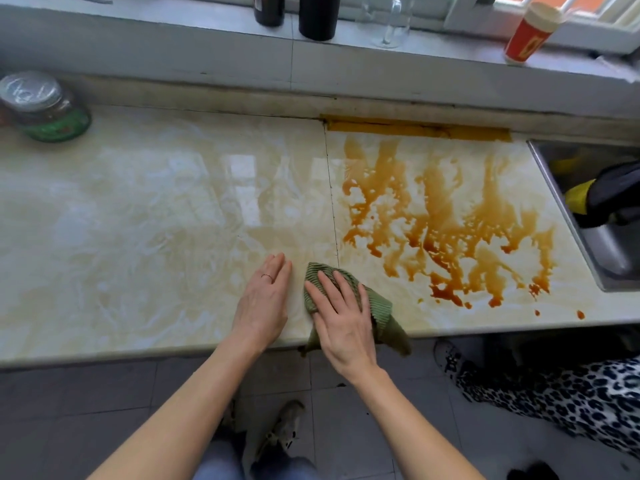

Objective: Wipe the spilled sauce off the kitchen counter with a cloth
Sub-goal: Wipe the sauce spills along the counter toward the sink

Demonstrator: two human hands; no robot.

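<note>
Counter (138, 209); right hand (341, 320) flat on cloth (377, 306)

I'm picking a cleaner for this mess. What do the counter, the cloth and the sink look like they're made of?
Counter: polished marble-look stone or tile, judging by cream veining, glossy window reflections and a seam.
Cloth: soft ribbed green fabric, perhaps microfibre; it drapes over the edge.
Sink: brushed metal, probably stainless steel, grey with dull sheen.
</note>
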